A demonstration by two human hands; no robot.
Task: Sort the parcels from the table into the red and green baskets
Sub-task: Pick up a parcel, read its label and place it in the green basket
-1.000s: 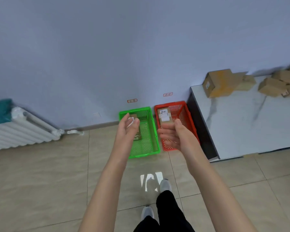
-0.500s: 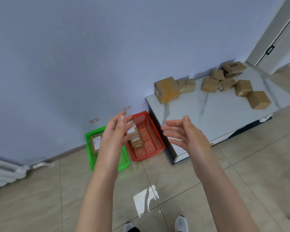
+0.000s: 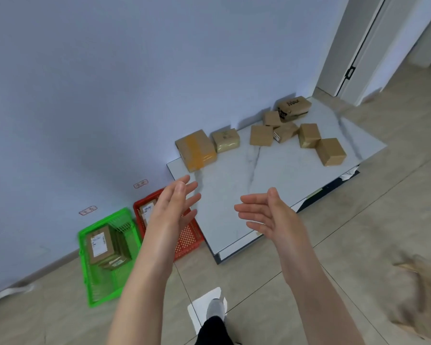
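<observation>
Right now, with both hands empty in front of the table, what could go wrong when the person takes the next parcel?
1. The brown parcel lies near the table edge; a careless reach could push it off.
2. The left hand hides part of the red basket, so a drop there may miss.
3. The stacked parcels in the green basket lean and might topple if another lands on them.

Red basket (image 3: 190,242) half hidden behind the left hand (image 3: 171,212), wall labels (image 3: 88,210) unreadable, brown blur (image 3: 419,292) at right edge
</observation>
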